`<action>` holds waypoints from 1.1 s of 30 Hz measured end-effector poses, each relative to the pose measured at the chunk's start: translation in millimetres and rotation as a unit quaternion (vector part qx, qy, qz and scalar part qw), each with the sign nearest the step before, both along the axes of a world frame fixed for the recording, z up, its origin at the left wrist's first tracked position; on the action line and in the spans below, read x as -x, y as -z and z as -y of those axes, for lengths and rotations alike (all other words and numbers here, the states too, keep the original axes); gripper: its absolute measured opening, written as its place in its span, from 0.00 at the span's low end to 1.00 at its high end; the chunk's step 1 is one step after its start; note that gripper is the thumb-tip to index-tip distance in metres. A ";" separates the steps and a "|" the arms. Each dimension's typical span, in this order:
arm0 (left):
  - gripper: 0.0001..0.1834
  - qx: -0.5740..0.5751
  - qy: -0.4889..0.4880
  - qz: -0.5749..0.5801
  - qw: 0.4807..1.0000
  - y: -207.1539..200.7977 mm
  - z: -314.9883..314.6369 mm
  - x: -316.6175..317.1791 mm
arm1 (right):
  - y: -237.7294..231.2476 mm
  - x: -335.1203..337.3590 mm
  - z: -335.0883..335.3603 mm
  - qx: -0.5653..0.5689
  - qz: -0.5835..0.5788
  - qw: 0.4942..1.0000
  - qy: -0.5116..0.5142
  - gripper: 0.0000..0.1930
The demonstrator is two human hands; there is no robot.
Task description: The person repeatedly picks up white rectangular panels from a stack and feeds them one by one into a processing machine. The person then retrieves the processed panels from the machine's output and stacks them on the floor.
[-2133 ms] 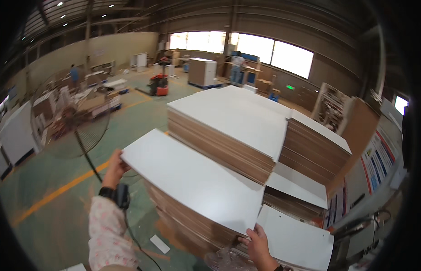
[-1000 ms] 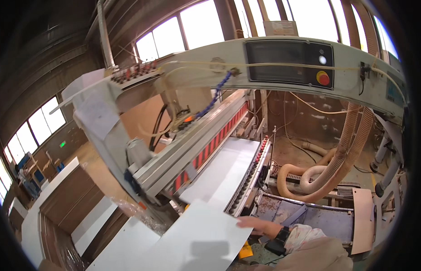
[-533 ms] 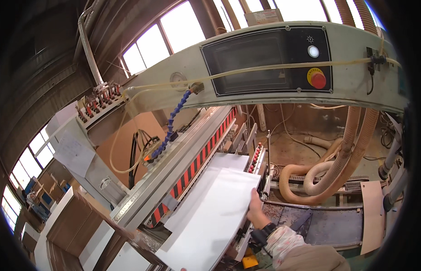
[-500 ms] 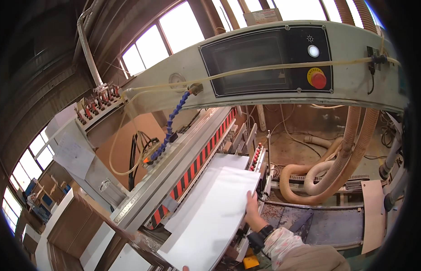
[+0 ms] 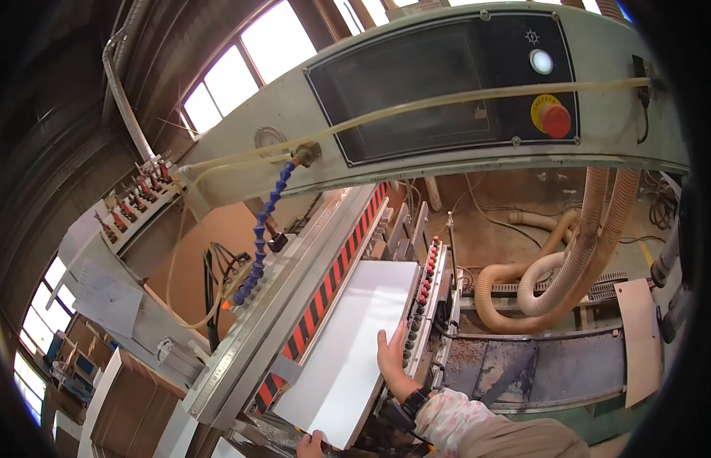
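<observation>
Plain white panel [image 5: 348,336] beside striped rail [image 5: 315,309]; knobs [image 5: 424,292] crowd right edge. My right fingers [image 5: 401,338] spread; left fingers [image 5: 316,439]: can't tell.

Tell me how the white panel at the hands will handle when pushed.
The white panel would likely stay stiff: it lies flat with straight edges. Its smooth, glossy face might feel slippery to the right hand. Broad and low, it seems unlikely to roll or tip.

My sleeve [image 5: 455,414] is off-white with a pink pattern and my wristband [image 5: 416,402] black, while the panel [image 5: 348,351] is plain white, the warning strip [image 5: 323,299] striped red and black, the segmented hose [image 5: 259,229] blue, the push button [image 5: 555,120] red on yellow, and the curled duct [image 5: 487,301] tan.
</observation>
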State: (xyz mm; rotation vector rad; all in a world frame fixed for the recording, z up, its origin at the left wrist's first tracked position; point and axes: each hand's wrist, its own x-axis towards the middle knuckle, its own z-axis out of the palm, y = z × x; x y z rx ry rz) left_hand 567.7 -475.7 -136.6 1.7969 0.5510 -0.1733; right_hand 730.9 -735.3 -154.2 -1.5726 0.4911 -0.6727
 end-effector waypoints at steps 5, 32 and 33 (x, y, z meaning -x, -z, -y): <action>0.19 0.072 -0.020 0.022 0.997 -6.1 8.5 -15.0 | -6.3 -18.9 15.1 -0.005 0.001 1.000 0.013 0.37; 0.18 0.187 -0.063 0.124 0.972 21.9 -5.4 -13.4 | 0.2 -13.8 47.8 -0.294 0.190 0.918 -0.185 0.30; 0.19 0.056 -0.061 0.150 0.985 24.2 -3.3 -7.8 | -9.5 -0.2 26.1 -0.306 0.192 0.911 -0.200 0.31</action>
